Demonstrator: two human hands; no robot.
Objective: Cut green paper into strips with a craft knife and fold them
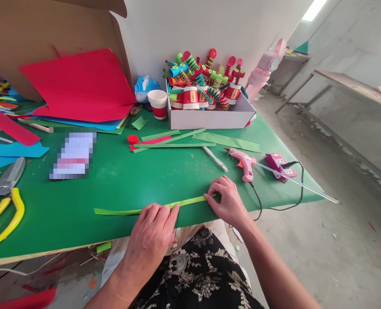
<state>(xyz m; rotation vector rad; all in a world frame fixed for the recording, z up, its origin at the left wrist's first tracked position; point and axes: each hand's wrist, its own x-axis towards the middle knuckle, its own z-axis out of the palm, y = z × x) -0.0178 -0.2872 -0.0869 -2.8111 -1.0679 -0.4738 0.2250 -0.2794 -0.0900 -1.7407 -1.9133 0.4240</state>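
A long, narrow light-green paper strip (119, 212) lies along the front of the green table. My left hand (155, 227) rests over its middle, fingers bent and pressed together on the paper; the thumb is mostly hidden. At the strip's right end, my right hand (227, 199) pinches the tip between thumb and curled fingers. Beyond the hands are more green paper strips (174, 146), a red paper piece (156, 140) and a small red paper roll (133, 139). A pink glue gun (246, 162) with a long clear glue stick (306, 189) lies past my right hand, near a pen (215, 159).
A white box (210, 119) of paper-cup figures stands at the back beside stacked cups (158, 103). Yellow-handled shears (7, 201), a blurred phone-like item (73, 154) and coloured paper sheets (84, 86) occupy the left. A purple power block (280, 166) with cords sits right.
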